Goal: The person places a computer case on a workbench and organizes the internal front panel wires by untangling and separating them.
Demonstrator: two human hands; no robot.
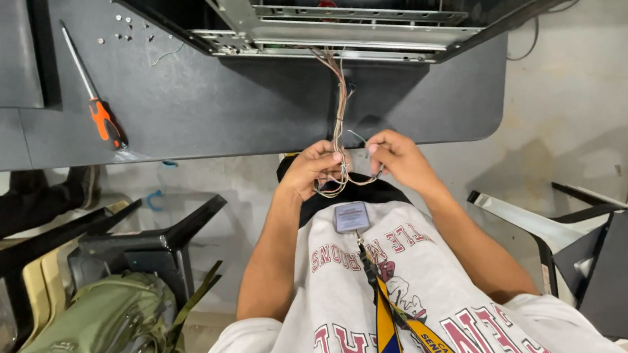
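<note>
Thin coloured wires (338,115) are hanging from the far metal case (332,26); your left hand (313,170) and right hand (396,156) are pinching their near ends.

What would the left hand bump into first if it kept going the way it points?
Probably the right hand: the left hand points across the thin wire bundle both pinch, though depth is unclear.

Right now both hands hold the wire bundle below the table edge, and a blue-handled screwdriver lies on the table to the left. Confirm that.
Not quite: the screwdriver has an orange handle, not blue, as the head view shows. The rest stands: left hand and right hand both hold the wire bundle below the edge of the table.
</note>
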